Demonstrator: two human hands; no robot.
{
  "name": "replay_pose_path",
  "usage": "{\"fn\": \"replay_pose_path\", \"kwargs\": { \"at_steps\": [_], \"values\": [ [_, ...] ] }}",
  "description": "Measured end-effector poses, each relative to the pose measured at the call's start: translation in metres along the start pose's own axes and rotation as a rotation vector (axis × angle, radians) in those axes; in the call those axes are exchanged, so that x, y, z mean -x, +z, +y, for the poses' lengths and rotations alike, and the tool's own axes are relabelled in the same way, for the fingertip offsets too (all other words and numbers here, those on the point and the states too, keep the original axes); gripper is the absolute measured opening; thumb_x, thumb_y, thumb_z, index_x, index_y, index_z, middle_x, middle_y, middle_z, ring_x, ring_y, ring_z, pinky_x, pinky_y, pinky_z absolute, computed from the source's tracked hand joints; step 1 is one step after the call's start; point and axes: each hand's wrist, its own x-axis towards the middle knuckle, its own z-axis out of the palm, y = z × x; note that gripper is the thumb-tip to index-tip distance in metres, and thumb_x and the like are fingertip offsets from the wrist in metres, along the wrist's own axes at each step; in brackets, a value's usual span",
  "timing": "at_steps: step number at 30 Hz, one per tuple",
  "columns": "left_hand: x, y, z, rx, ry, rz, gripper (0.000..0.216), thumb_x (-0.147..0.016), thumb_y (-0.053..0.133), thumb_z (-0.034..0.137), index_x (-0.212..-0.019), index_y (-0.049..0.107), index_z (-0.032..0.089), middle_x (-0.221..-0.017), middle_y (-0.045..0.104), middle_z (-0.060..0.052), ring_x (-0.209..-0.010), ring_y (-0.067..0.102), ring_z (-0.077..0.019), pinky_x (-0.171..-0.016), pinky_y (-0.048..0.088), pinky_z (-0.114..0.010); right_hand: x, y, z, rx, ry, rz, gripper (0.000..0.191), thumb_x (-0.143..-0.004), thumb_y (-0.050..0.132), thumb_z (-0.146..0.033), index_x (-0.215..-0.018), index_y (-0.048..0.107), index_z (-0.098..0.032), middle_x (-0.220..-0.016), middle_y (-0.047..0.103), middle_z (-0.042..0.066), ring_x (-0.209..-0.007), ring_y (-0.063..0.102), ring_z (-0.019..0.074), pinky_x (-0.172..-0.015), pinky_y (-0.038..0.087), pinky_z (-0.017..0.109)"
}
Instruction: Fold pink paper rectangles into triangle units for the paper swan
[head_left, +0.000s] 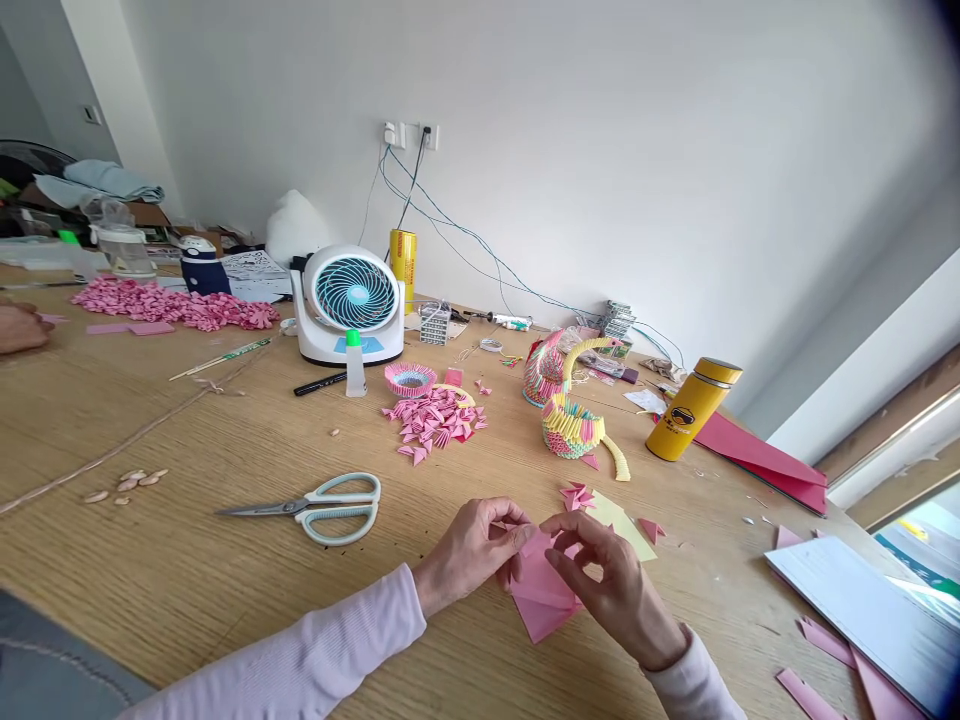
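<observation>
Looks forward and down from head height, close over a light-brown wooden tabletop (247,430), toward a smooth white wall (600,150) beyond.

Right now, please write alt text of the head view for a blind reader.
A person's left hand and right hand are close together over pink paper on a wooden table. Scissors lie to the left; farther back are folded pink pieces and a fan.
</observation>
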Motion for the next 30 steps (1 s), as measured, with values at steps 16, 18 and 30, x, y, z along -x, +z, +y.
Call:
{"fn": "replay_pose_path", "kwargs": {
  "at_steps": [16,18,30],
  "values": [
    [-0.006,0.000,-0.008,0.078,-0.003,0.012,0.039,-0.075,0.068,0.045,-0.091,0.051,0.013,-0.067,0.059,0.000,-0.046,0.054,-0.0096,-0.042,0.045,-0.021,0.003,0.013,-0.010,0.336,-0.115,0.157,0.013,-0.091,0.051,-0.027,-0.084,0.058,-0.019,-0.071,0.061,0.002,-0.053,0.055,0.0119,-0.051,0.040,0.022],
    [-0.005,-0.001,-0.008,0.063,0.003,-0.012,0.039,-0.077,0.066,0.045,-0.092,0.053,0.012,-0.063,0.059,0.000,-0.045,0.054,-0.0101,-0.043,0.045,-0.022,0.003,0.011,-0.012,0.341,-0.129,0.099,0.012,-0.091,0.052,-0.027,-0.096,0.059,-0.019,-0.084,0.063,0.004,-0.056,0.058,0.0119,-0.055,0.043,0.023],
    [-0.005,-0.003,0.001,0.092,-0.019,-0.034,0.038,-0.073,0.069,0.045,-0.088,0.059,0.012,-0.065,0.061,-0.002,-0.049,0.056,-0.0107,-0.043,0.046,-0.021,0.001,0.017,-0.009,-0.154,0.239,0.127,0.030,-0.084,0.059,-0.044,-0.072,0.061,-0.017,-0.056,0.060,0.002,-0.041,0.047,0.0105,-0.040,0.034,0.022]
  ]
}}
